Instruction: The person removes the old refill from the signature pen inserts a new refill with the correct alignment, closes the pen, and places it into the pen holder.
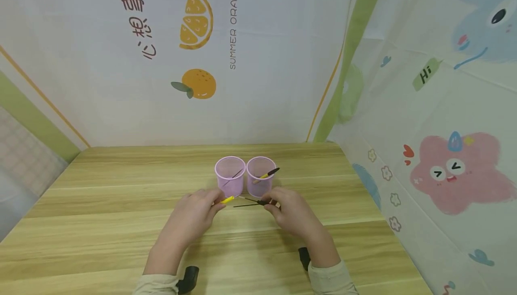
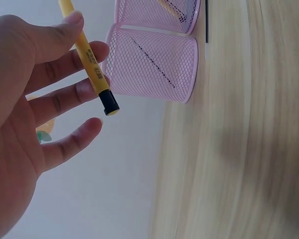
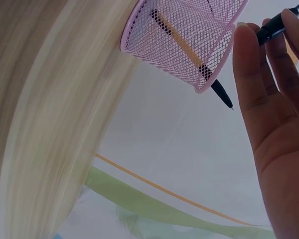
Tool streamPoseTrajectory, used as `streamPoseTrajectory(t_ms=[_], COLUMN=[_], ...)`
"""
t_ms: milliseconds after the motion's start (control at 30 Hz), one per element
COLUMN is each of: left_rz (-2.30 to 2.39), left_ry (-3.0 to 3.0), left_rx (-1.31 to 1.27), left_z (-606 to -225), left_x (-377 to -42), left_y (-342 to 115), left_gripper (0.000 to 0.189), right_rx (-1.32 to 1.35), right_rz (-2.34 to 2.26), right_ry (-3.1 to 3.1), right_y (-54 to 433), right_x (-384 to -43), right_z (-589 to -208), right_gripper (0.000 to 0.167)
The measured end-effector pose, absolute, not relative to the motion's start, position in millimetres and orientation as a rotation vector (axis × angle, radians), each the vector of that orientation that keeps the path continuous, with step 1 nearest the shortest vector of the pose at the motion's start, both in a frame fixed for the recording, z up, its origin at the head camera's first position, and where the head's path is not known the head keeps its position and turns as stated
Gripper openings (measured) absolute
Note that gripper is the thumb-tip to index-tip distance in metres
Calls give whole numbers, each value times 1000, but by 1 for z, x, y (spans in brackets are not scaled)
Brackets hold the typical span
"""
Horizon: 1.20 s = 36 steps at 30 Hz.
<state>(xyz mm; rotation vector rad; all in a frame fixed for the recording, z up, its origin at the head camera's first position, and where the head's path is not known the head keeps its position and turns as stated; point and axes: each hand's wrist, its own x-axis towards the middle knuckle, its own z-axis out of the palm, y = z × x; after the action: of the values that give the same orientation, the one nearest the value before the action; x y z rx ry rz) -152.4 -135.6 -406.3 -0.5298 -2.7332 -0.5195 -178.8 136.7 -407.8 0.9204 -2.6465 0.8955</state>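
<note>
My left hand [image 1: 198, 209] pinches a yellow pen barrel [image 2: 92, 62] with a black end, between thumb and fingers. The other left fingers are spread. Facing it, my right hand [image 1: 290, 209] pinches a black pen grip section [image 3: 272, 30]; a thin rod, like a refill, sticks out of it toward the left hand. Barrel and rod are apart. Just behind the hands stand two pink mesh cups, the left cup [image 1: 230, 190] with a thin dark stick inside and the right cup [image 1: 255, 190] with a yellow and black pen [image 3: 187, 47] leaning tip up.
On the wood-grain table [image 1: 101, 223], a thin dark stick [image 1: 244, 205] appears to lie before the cups. A printed cloth [image 1: 262, 84] hangs behind the table, another cloth [image 1: 464, 115] at the right. Black pieces [image 1: 188, 279] sit by both wrists.
</note>
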Motion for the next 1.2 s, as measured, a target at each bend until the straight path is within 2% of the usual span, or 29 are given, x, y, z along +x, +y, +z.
streamPoseTrajectory(t_ms=[667, 1200], left_rz=[-469, -396], left_ry=[-2681, -2670], left_rx=[-579, -625], left_z=[-400, -402], left_x=[-150, -150], left_y=[-130, -126], left_gripper=[14, 12], right_rx=[949, 1011], right_rz=[882, 843], right_ry=[-2642, -2606], right_y=[135, 135], right_x=[-178, -177], right_z=[-405, -402], right_gripper=[12, 21])
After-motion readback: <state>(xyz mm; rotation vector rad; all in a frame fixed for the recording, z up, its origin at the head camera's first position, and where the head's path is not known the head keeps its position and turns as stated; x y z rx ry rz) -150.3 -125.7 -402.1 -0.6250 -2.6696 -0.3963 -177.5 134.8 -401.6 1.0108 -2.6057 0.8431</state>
